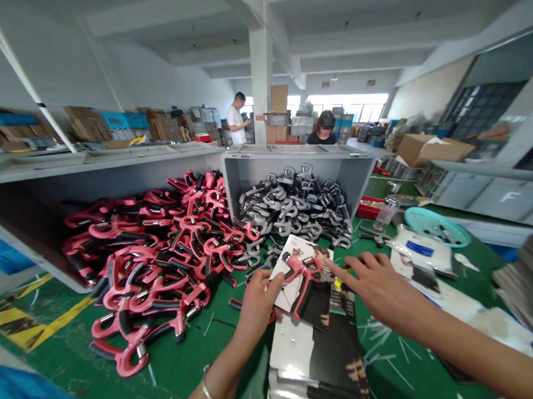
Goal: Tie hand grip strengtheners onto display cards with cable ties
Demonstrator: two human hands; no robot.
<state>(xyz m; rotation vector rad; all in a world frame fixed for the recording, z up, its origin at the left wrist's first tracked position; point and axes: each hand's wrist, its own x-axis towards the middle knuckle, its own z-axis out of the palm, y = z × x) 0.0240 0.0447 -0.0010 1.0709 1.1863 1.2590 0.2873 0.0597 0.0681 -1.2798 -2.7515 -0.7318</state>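
Note:
My left hand (259, 301) grips the left edge of a printed backing card (299, 250), thumb on top. A pink and black hand grip strengthener (304, 274) lies on the face of that card. My right hand (374, 281) is spread, its index finger reaching to the card's right side by the strengthener; whether it touches is hard to tell. Below the card rises a stack of similar printed cards (313, 353). Something small and yellow (338, 284) shows by the right fingers.
Pink hand grips (154, 265) spill from a grey crate (37, 185) at left. Grey hand grips (293, 204) fill a second crate (362, 175). To the right are a turquoise plate (419, 218), a clear jar (386, 213) and plastic bags (421, 248). Two people stand or sit beyond the crates.

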